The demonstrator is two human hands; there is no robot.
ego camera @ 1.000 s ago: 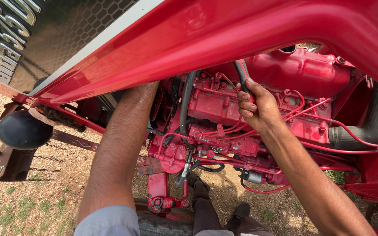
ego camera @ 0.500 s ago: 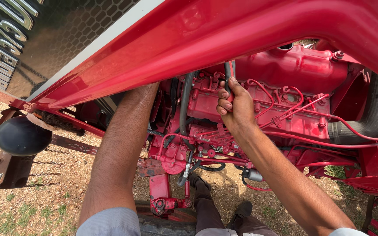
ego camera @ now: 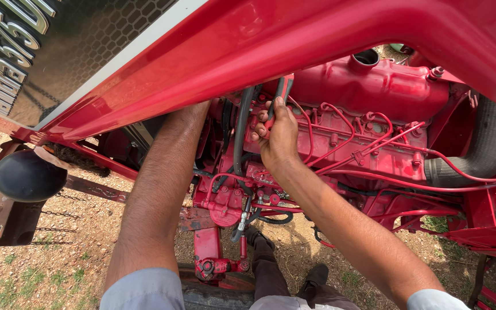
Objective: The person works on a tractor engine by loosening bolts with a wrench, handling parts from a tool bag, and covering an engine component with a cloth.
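right hand (ego camera: 278, 138) closed around a red-handled tool (ego camera: 281, 95) up by the red engine block (ego camera: 368, 123) | left hand hidden under the red hood (ego camera: 271, 40), grip can't tell | risk, I reckon: tool slips, knuckles hit fuel lines (ego camera: 340, 129)

black round lamp (ego camera: 28, 175), grey hose (ego camera: 486, 146), gravel ground (ego camera: 58, 252)
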